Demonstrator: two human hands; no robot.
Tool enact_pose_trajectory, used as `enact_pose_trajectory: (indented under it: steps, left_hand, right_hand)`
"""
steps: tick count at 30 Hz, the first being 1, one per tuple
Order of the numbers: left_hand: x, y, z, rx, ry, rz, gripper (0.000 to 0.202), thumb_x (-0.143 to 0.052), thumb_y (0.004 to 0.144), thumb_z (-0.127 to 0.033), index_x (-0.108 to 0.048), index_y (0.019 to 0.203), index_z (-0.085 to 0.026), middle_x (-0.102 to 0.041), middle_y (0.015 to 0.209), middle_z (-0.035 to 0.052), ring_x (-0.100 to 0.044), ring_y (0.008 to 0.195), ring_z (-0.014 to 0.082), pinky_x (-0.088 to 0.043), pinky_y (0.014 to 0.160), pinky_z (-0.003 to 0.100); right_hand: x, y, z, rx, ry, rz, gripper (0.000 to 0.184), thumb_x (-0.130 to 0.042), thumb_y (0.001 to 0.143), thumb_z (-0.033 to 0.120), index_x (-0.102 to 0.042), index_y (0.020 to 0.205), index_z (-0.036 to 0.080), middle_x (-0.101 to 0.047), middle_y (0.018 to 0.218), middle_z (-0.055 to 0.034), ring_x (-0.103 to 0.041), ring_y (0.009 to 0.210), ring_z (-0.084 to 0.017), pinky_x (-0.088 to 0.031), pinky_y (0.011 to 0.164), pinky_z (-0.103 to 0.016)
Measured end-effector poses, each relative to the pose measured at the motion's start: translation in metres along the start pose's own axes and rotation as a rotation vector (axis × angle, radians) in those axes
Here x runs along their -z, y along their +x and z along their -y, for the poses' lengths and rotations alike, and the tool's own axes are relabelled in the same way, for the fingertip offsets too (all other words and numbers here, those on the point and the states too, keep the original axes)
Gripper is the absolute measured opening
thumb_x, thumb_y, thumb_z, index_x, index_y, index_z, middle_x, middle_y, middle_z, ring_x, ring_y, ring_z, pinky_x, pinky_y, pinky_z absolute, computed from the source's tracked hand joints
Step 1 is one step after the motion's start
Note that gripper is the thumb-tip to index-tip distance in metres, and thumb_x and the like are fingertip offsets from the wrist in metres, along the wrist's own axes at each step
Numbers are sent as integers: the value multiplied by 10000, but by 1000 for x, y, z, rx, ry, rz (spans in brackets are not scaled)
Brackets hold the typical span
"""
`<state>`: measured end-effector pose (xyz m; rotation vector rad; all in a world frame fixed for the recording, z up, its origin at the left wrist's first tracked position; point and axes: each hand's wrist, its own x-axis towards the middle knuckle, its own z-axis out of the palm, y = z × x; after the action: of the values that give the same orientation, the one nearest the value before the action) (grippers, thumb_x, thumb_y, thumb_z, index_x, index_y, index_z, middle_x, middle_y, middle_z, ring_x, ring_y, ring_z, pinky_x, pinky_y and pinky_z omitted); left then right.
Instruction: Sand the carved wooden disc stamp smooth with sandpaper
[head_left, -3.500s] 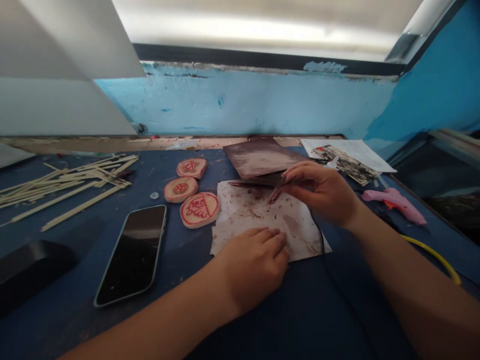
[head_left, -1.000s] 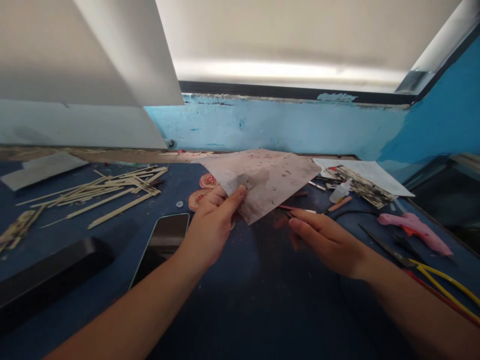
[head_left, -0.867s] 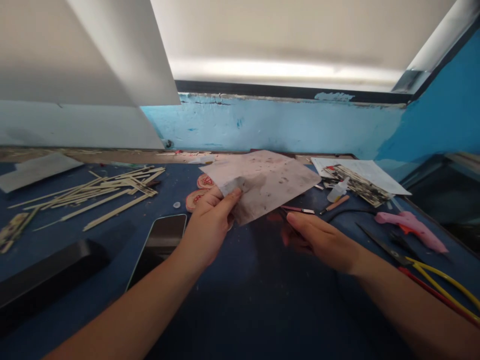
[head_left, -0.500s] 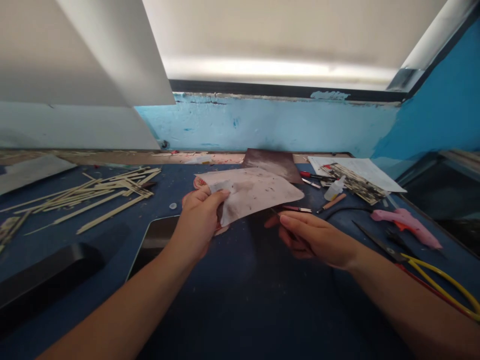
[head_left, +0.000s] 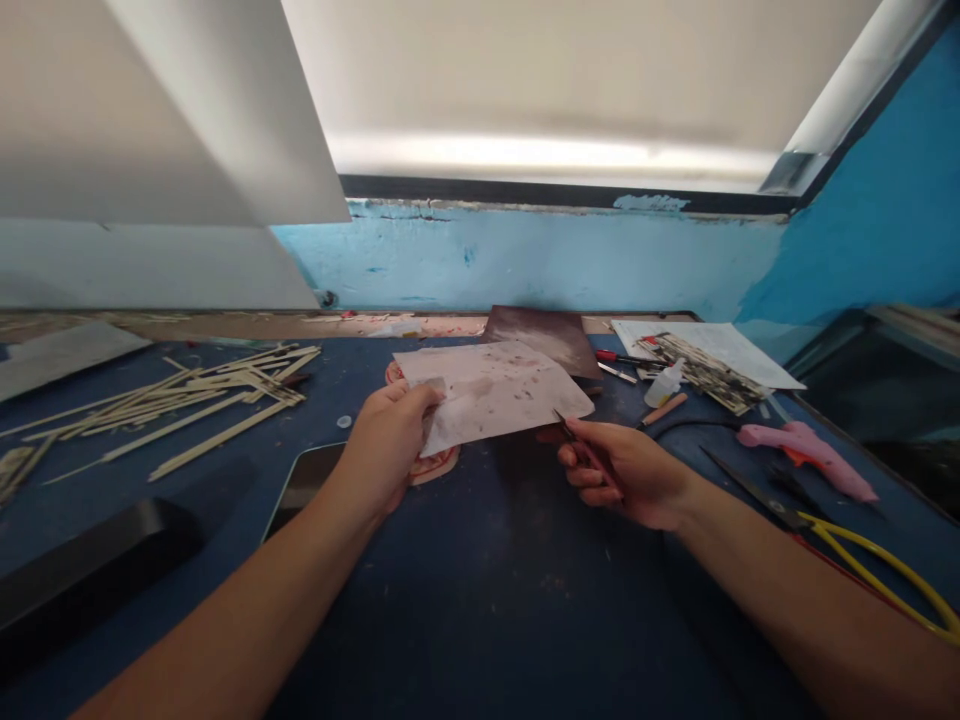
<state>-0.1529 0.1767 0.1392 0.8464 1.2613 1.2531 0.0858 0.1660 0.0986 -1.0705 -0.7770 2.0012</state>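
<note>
My left hand (head_left: pixel 390 435) pinches the left end of a whitish sheet of paper (head_left: pixel 499 400) marked with dark spots, held up off the table. A flat piece with a red pattern (head_left: pixel 436 467) shows from beneath the sheet by my left fingers; most of it is covered. In the closed fingers of my right hand (head_left: pixel 626 470) is a slim, reddish pointed tool (head_left: pixel 596 463). Its dark tip points up and left, at the sheet's lower right corner; whether it touches the paper I cannot tell.
Thin wooden strips (head_left: pixel 217 395) lie at left, beyond a black case (head_left: pixel 97 565) and a phone (head_left: pixel 304 485). A brown sheet (head_left: pixel 544 335) lies behind the paper. To the right are a small glue bottle (head_left: pixel 664 383), a pink glue gun (head_left: pixel 810 455) and yellow-handled scissors (head_left: pixel 877 560).
The paper has tilted and shifted slightly left and down. My right hand has turned, so the tool's tip now shows over the sheet's corner instead of under its edge.
</note>
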Motion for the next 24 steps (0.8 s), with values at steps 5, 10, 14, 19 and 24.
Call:
enact_pose_trajectory:
  steps: [5, 10, 14, 19, 24]
  left_hand:
    - [4, 6, -3, -2, -15, 14, 112, -687, 682, -220, -601, 611, -207, -566, 462, 16, -460, 358, 131, -289, 322, 233]
    - [0, -1, -8, -62, -151, 71, 154, -683, 758, -355, -681, 798, -206, -621, 584, -1, -532, 497, 129, -424, 456, 242]
    - [-16, -21, 6, -79, -215, 160, 488, -654, 780, -679, -682, 860, -198, -679, 737, 30, -591, 613, 152, -480, 525, 275]
    - [-30, -31, 35, 50, -193, 248, 478, -757, 772, -609, -685, 789, -137, -698, 750, 69, -591, 558, 135, -443, 477, 262]
    - [-24, -17, 43, 116, -251, 133, 213, -624, 898, -364, -628, 813, -168, -648, 655, 10, -559, 508, 117, -422, 449, 237]
  right_hand:
    - [-1, 5, -3, 47, 35, -6, 344, -754, 912, 468, -639, 834, 154, -637, 713, -7, -442, 493, -57, -357, 414, -172]
    - [-11, 7, -8, 99, 100, -34, 292, -736, 943, 433, -661, 938, 151, -684, 790, -13, -539, 542, -60, -445, 483, -170]
    - [-19, 8, -11, 144, 132, -35, 261, -703, 973, 421, -671, 1001, 164, -693, 814, -6, -576, 567, -64, -484, 518, -173]
    - [-19, 12, -12, 158, 139, -44, 242, -725, 961, 381, -647, 908, 159, -698, 792, -11, -609, 586, -76, -521, 547, -182]
    - [-14, 16, -13, 170, 153, -65, 239, -701, 980, 383, -648, 922, 158, -709, 803, -17, -612, 583, -78, -522, 530, -181]
